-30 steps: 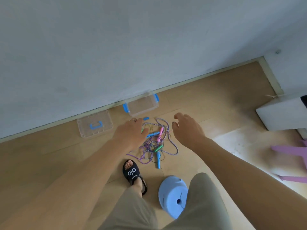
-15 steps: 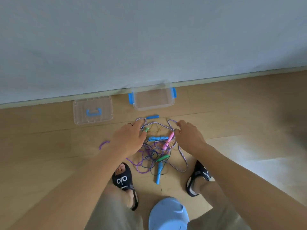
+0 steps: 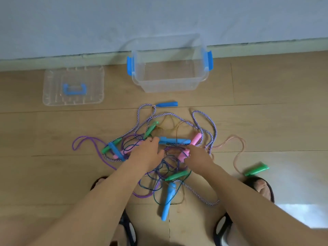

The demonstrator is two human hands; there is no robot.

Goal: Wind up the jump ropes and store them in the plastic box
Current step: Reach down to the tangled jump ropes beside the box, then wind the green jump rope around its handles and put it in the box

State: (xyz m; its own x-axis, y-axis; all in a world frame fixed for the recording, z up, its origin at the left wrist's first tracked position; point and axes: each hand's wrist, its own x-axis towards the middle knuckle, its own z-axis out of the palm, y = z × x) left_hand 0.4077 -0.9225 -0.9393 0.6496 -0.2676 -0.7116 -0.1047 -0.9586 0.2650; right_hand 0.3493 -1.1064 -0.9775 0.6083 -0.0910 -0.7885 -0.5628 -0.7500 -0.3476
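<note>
Both hands are reaching into tangled, multicoloured cord jump ropes (image 3: 170,139).
Right hand (image 3: 198,158) grip is pinching a pink plastic handle (image 3: 184,154); left hand (image 3: 147,153) grip unclear; clear plastic box (image 3: 168,86) is sitting beyond.

Both hands in tangled jump ropes (image 3: 159,150); plastic box (image 3: 169,80) w/o lid.

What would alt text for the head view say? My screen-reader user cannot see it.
Two bare hands, left hand and right hand, reach into tangled jump ropes on a wooden floor. Beyond stands an open clear plastic box, its lid lying to the left.
</note>
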